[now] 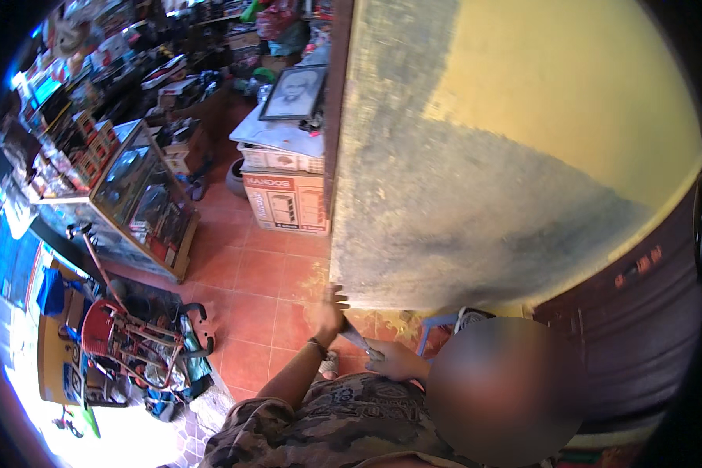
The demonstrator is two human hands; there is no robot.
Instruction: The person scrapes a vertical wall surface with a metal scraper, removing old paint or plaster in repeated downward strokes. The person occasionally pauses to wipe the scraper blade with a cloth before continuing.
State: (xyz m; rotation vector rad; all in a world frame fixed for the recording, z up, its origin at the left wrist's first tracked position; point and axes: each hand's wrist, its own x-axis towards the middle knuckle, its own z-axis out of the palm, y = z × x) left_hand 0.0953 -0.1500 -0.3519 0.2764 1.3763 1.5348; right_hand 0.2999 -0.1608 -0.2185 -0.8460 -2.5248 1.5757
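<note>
My left hand (331, 310) is near the lower corner of the wall (476, 195), its fingers stretched out and apart. Closed around the narrow end of a flat grey tool, perhaps a scraper (355, 336), is my right hand (396, 361). The tool's broader dark end slants up to the left, beside the heel of my left hand; whether they touch I cannot tell. Yellow paint covers the wall's upper part, while a rough grey patch spreads over the lower part. Yellowish smears or flakes (398, 321) mark the floor along the wall's foot.
A glass display case (144, 199) and a red chair (101, 331) with a crutch-like stick stand left. Past the wall's edge, a carton (285, 201) bears a crate and framed portrait (295, 92). A dark door (632, 327) is right. A blurred disc hides the lower right.
</note>
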